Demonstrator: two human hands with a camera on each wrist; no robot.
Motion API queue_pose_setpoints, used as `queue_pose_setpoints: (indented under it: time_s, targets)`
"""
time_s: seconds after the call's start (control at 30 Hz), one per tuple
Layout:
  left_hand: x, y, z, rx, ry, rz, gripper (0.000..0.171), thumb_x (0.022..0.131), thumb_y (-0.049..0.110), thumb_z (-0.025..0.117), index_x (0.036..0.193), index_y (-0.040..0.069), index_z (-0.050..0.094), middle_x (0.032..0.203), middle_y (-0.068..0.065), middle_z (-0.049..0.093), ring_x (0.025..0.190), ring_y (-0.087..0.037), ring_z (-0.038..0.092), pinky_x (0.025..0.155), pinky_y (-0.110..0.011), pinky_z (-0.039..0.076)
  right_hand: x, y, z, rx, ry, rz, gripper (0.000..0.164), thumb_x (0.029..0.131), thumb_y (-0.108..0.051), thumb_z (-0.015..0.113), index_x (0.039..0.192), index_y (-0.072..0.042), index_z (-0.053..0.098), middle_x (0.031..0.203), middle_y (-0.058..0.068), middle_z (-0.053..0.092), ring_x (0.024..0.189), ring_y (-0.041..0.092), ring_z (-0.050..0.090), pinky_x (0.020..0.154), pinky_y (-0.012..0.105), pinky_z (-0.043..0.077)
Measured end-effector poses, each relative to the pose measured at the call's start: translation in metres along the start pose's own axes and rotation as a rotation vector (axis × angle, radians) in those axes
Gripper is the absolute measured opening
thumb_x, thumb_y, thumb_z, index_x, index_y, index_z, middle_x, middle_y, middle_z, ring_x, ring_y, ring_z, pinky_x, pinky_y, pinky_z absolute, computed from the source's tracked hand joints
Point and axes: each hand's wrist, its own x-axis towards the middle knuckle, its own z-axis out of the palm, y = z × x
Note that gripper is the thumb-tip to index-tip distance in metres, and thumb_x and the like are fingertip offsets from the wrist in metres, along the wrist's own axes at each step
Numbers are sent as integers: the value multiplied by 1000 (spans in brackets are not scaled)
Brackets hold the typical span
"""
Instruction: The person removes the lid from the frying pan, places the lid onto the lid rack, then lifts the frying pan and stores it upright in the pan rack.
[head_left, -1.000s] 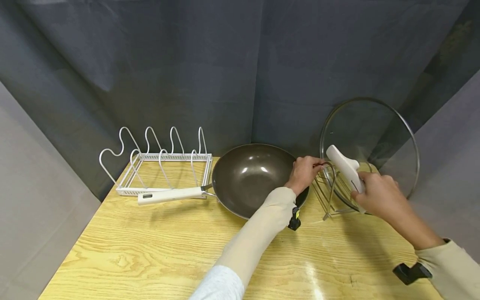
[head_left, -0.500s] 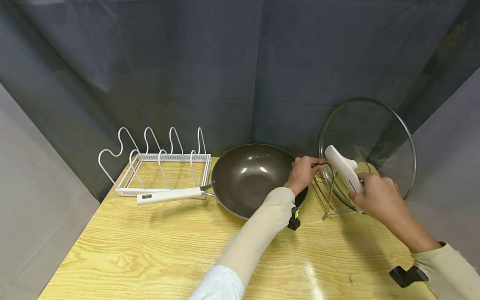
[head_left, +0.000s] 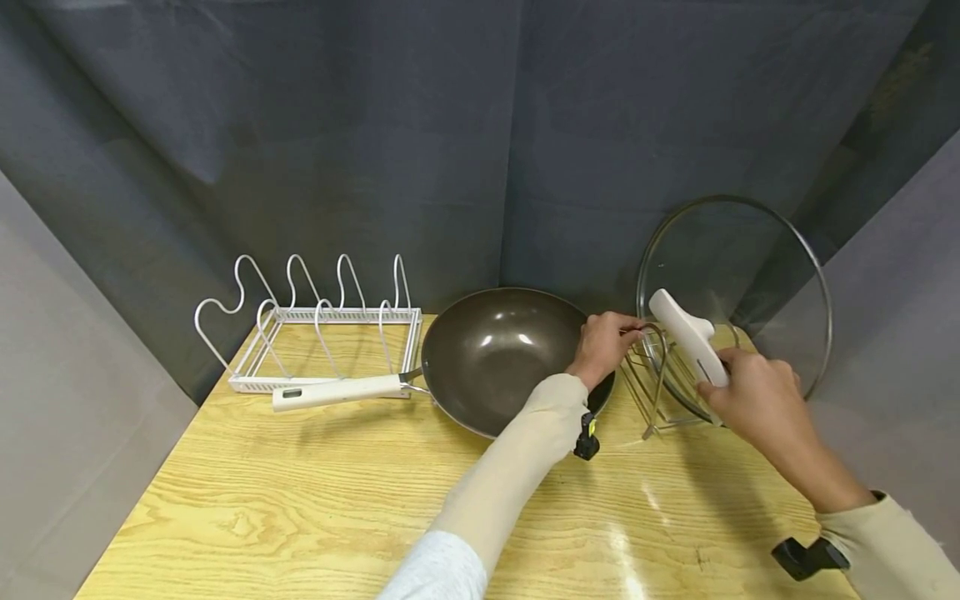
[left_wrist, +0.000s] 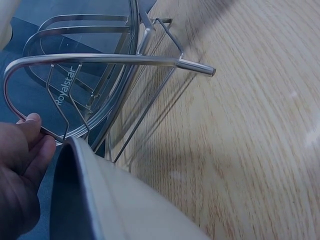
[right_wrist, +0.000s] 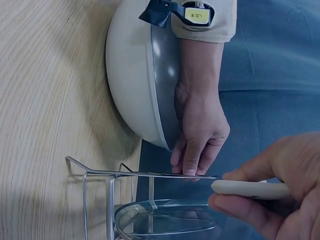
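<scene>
My left hand (head_left: 602,343) pinches the curved top of a metal wire lid rack (head_left: 660,392) between thumb and fingers, reaching across the wok. In the left wrist view the rack's bent frame (left_wrist: 115,59) passes into those fingertips. My right hand (head_left: 757,392) grips the white handle (head_left: 686,333) of a large round glass lid (head_left: 738,267). The lid stands upright on edge, its metal rim low in the rack. In the right wrist view, thumb and fingers close on the handle (right_wrist: 250,189) from both sides. A dark wok (head_left: 502,358) sits left of the rack.
The wok's white handle (head_left: 337,392) points left, in front of a white wire rack (head_left: 255,382) with several upright loops. A grey curtain (head_left: 360,150) hangs behind the wooden table (head_left: 315,517). Grey panels (head_left: 60,400) flank both sides.
The right hand and the lid have shifted slightly left and settled. My left hand keeps its pinch on the lid rack; the wok stays put.
</scene>
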Motion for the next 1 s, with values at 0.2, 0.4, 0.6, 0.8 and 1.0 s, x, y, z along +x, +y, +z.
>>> queue_pose_setpoints:
  time_s: [0.2,0.4,0.6,0.8,1.0]
  targets:
    - [0,-1,0,-22,3,-4,22,95,30,72,115,26,80,109,11,77,95,2,70,74,-12,50,-2,-3,2,-5,13,-7,33,79,-12,78,103,10,69,73,23,66,56,41,57,50,53,37]
    - [0,-1,0,-23,3,-4,21,95,32,71,114,26,80,108,11,77,92,3,69,71,-11,48,-3,-6,4,-4,25,-3,32,79,-10,77,102,10,69,75,25,66,58,42,58,52,56,38]
    - [1,-2,0,-13,7,-6,20,95,31,72,112,27,81,107,12,77,90,4,68,71,-12,47,-5,-8,6,4,42,2,33,79,-11,78,103,10,69,77,27,67,59,45,59,54,57,37]
    - [0,-2,0,-41,1,-13,21,96,29,72,114,26,80,107,11,77,85,4,66,66,-12,44,-7,-9,9,1,72,-11,31,79,-10,78,99,10,69,72,26,66,57,45,58,51,58,38]
    - [0,-1,1,-69,-3,-19,22,96,29,71,116,25,79,107,10,77,84,5,67,64,-10,44,-8,-12,11,-8,103,-37,31,78,-9,80,97,12,68,70,26,65,53,44,58,49,59,38]
